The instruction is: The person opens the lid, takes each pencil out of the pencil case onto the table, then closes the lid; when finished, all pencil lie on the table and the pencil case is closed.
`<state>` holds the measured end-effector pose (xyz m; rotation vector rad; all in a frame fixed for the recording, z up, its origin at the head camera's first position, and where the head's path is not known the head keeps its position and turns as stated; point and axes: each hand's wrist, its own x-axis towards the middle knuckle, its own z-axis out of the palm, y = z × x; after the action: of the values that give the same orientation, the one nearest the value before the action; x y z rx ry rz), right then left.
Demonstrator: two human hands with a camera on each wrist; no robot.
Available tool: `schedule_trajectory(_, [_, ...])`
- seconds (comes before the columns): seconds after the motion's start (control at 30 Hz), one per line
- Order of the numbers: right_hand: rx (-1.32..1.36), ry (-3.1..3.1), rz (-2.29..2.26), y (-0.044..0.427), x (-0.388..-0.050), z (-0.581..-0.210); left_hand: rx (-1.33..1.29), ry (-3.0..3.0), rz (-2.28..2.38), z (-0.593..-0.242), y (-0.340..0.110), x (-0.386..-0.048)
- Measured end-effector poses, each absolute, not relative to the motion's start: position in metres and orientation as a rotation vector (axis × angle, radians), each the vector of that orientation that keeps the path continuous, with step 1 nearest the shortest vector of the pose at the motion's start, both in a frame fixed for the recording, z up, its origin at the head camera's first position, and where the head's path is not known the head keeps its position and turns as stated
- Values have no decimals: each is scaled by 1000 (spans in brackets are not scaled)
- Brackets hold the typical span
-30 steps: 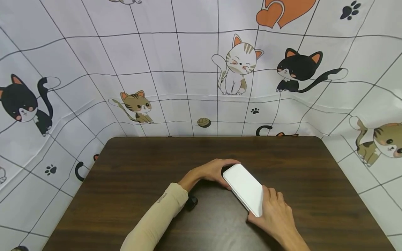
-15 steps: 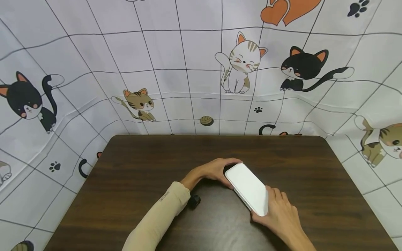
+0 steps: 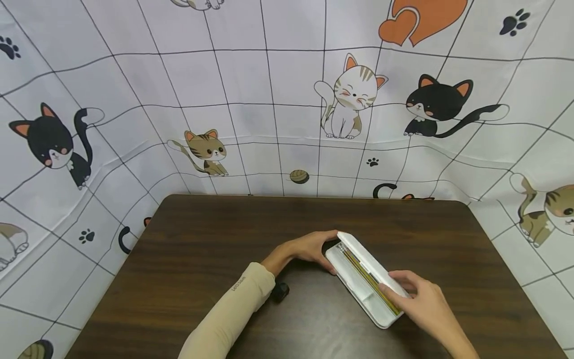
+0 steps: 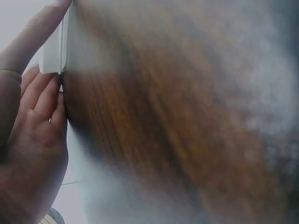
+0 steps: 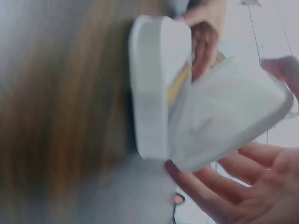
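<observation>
A white pencil case (image 3: 354,284) lies slantwise on the table, its lid (image 3: 368,258) swung up along the right long side. Several yellowish pencils (image 3: 368,280) lie lengthwise inside. My left hand (image 3: 309,247) holds the far end between thumb and fingers; in the left wrist view, that white end (image 4: 53,53) shows between them. Near the other end, my right hand (image 3: 426,301) pinches the lid's edge, thumb on its inner face and fingers behind. The right wrist view has the raised lid (image 5: 229,112) up close, tilted away from the tray (image 5: 149,93).
The dark wooden table (image 3: 215,224) extends around the case on all sides. A small black object (image 3: 280,292) sits beside the left sleeve cuff (image 3: 257,279). Behind the table hangs a white sheet (image 3: 251,119) printed with grid lines and cats.
The pencil case's lid, closed in both earlier frames, now stands raised and the pencils show. My right hand has moved right with the lid's edge. The left hand keeps its hold at the far end.
</observation>
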<state>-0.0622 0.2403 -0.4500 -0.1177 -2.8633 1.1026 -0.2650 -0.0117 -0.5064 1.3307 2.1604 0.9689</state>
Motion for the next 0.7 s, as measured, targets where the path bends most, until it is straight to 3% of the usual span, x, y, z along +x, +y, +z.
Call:
schedule_trajectory(0.23, [-289,-2740,1218,277,-75,-443,1325,2165,955,-507,-13,-264])
schedule_trajectory(0.53, [-669,-2479,1873,316,-98,-476,1313,2163,945,-507,-12,-265])
schedule_trajectory(0.7, [-784,-2418,2008,319,-101,-483,1303,2174,925,-504,-12,-264])
